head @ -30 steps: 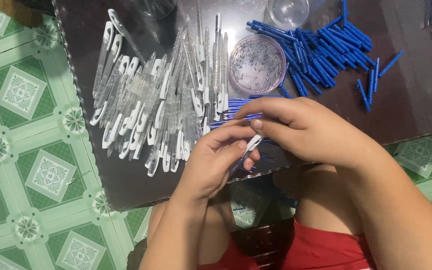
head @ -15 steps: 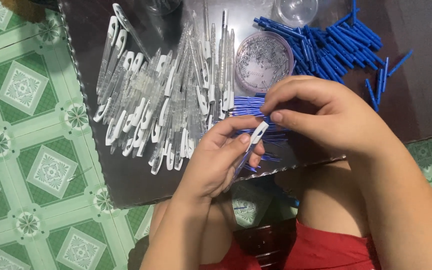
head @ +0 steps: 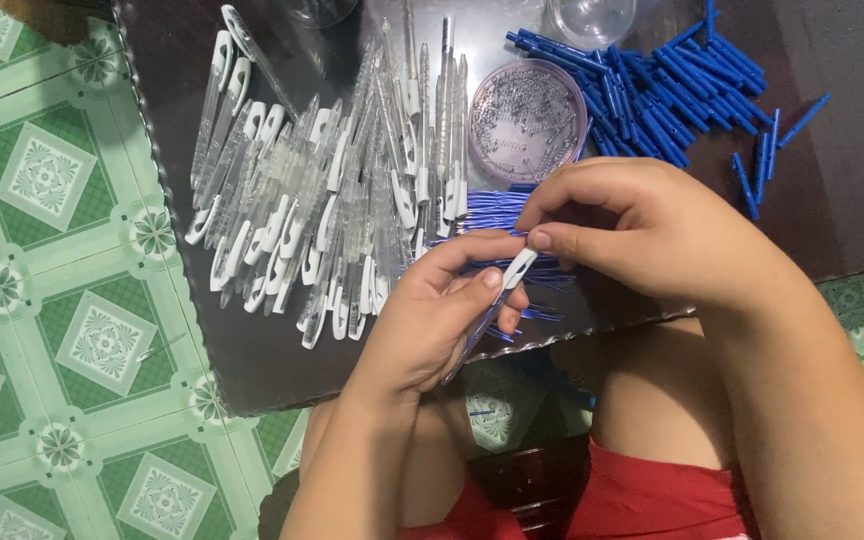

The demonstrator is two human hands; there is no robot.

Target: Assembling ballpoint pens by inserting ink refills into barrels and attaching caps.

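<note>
Steadying a clear pen (head: 497, 295) in closed fingers, the left hand (head: 432, 325) is angling it up while the right hand (head: 642, 235) is pinching its white tip (spare pens (head: 322, 200) beyond the fingertips).

My left hand (head: 442, 320) and right hand (head: 642, 230) meet over the near edge of the tray (head: 832, 200), a pen barrel (head: 497, 300) between them. Barrels (head: 322, 210) lie heaped to my left, a dish (head: 527, 120) behind, sticks (head: 672, 90) behind right.
</note>
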